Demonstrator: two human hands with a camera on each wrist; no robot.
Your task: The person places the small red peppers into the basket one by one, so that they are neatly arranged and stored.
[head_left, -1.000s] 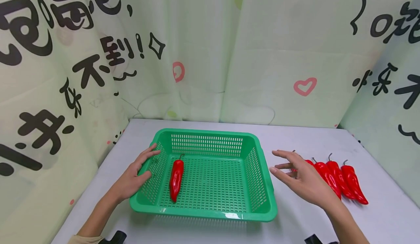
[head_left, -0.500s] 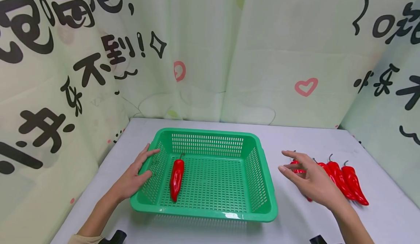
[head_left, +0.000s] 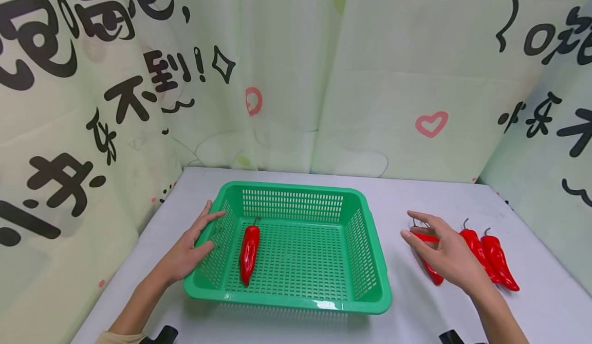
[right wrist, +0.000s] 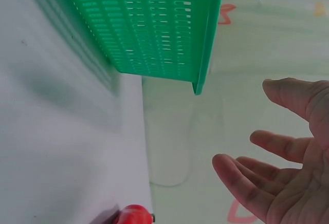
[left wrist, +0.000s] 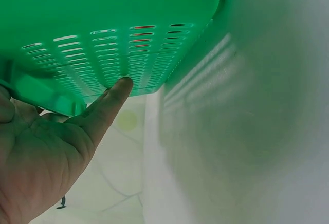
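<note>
A green plastic basket [head_left: 296, 305] sits on the table, with one glossy red chili pepper [head_left: 249, 254] lying inside toward its left. My left hand [head_left: 187, 251] holds the basket's left rim; the left wrist view shows a fingertip against the slotted outer wall. To the basket's right, my right hand [head_left: 446, 256] hovers over more red peppers, fingers spread and bent a little. The right wrist view shows nothing in its grasp. One pepper [head_left: 433, 274] shows partly beneath that hand. Two others [head_left: 497, 259] lie beyond it on the right. The hand hides part of the group.
The white table [head_left: 393, 179] carries the basket and peppers. A pale green curtain [head_left: 287, 76] with black lettering and pink hearts closes off the back and both sides. Black wrist devices [head_left: 450, 337] show at the lower edge.
My right hand has moved right, away from the basket and farther over the peppers, uncovering a pepper on its left. The left hand and basket have stayed put.
</note>
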